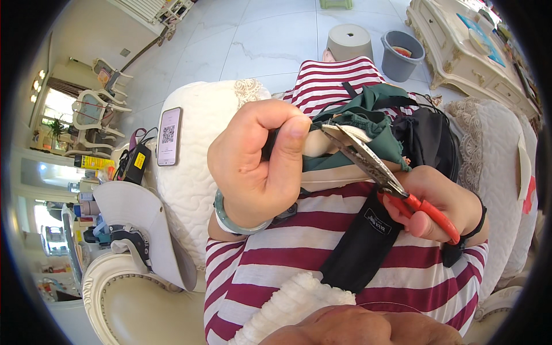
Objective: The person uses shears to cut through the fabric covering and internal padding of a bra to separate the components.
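Frame centre, left hand (259,167) clenched on bunched green fabric (368,115), right hand (437,201) gripping red-handled scissors (374,167), blades angled up-left into the cloth beside the left thumb, striped lap below, phone (169,136) on white cushion (195,172) left.

Seated person in a red-and-white striped garment (322,270). The left hand (256,167) pinches a bunched green fabric piece with cream lining (368,123); the right hand (440,204) grips red-handled metal scissors (379,169), blades open against the fabric edge. A black pouch (359,244) lies on the lap. A smartphone (169,136) rests on the white quilted sofa arm (195,172).
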The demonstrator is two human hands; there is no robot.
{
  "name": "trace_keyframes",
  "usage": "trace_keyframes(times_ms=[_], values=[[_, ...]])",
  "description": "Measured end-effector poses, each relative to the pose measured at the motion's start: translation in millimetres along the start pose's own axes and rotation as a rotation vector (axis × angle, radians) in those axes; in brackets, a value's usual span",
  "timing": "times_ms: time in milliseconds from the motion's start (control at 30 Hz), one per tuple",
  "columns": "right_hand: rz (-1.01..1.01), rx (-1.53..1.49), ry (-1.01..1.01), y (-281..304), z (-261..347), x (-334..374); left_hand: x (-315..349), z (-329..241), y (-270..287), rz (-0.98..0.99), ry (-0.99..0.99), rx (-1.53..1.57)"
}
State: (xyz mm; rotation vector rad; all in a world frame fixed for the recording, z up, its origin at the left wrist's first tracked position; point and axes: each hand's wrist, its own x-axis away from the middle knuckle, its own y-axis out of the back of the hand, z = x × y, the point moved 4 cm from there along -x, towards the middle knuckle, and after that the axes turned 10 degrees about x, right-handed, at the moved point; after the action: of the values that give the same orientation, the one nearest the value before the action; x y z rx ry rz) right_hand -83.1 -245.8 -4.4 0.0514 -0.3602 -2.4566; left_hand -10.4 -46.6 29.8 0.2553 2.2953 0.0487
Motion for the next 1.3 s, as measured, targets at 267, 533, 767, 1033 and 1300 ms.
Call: trace_keyframes(times_ms=[267,533,767,1033,1300], values=[[0.03,-0.027,-0.002,-1.9,-3.5,-1.7,2.1,-1.4,-0.1,0.011,0.005,0.008],[0.034,-0.079,-0.038,-1.8,-3.8,-2.2,3.5,0.7,-0.3,-0.011,-0.034,0.011],[-0.111,-0.273,0.053,-5.9,-6.8,-0.7,3.6,-3.9,-4.5,0.162,-0.116,-0.119],[0.001,-0.119,0.044,-3.3,-3.5,-0.9,1.8,3.7,-1.7,0.056,-0.032,-0.059],[0.057,-0.102,0.012,-3.2,-4.7,-1.1,3.8,5.3,1.4,0.003,-0.028,0.013]])
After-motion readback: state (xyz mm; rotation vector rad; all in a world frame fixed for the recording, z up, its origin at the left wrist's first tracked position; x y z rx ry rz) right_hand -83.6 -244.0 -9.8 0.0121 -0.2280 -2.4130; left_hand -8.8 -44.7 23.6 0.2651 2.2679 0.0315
